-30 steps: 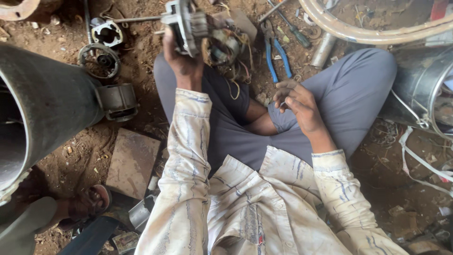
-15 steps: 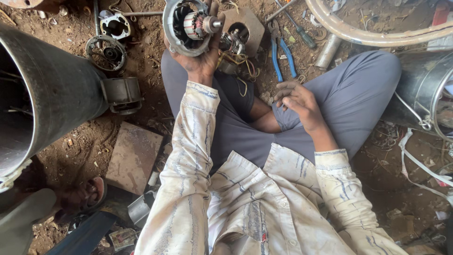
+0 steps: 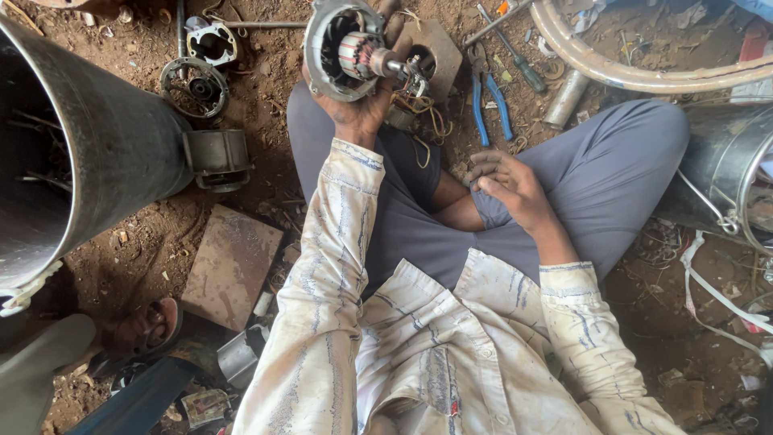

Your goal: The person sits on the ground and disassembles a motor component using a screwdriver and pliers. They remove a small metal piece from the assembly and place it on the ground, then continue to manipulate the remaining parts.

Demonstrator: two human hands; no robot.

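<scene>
Far left: big dark metal pipe [image 3: 72, 153] lying on its side on the dirt floor [image 3: 145, 242], open mouth facing camera. Just right of it, a short grey cylindrical housing [image 3: 217, 159] touching or nearly touching the pipe wall. Above that, a round end cover with spokes [image 3: 193, 87] and a squarish bracket plate [image 3: 212, 42], both flat on the dirt. Lower left, a flat reddish-brown slab [image 3: 232, 266]; below it a sandalled foot [image 3: 149, 326] of someone else, partly out of view.

Centre: left hand [image 3: 358, 109] raised, arm extended, fingers wrapped around the rim of a small electric motor [image 3: 350, 50]. Motor is held off the ground above the left knee, open end toward camera, copper-wound rotor and shaft visible inside, loose wires [image 3: 419, 109] hanging from its right side. Behind it, a brown flat block [image 3: 439, 48] on the ground.

Right of centre: blue-handled pliers [image 3: 487, 101] on the dirt, a screwdriver [image 3: 515, 60] just beside them, a short metal tube [image 3: 566, 98] further right. Right hand [image 3: 503, 181] rests on the crossed leg in grey trousers [image 3: 612, 169], fingers curled loosely, gripping nothing that I can see. It's well apart from the motor.

Far right: curved pale hose or ring [image 3: 644, 76] up top, a shiny metal drum [image 3: 725, 177] at the edge, white straps [image 3: 708, 282] trailing on the ground below it.
</scene>
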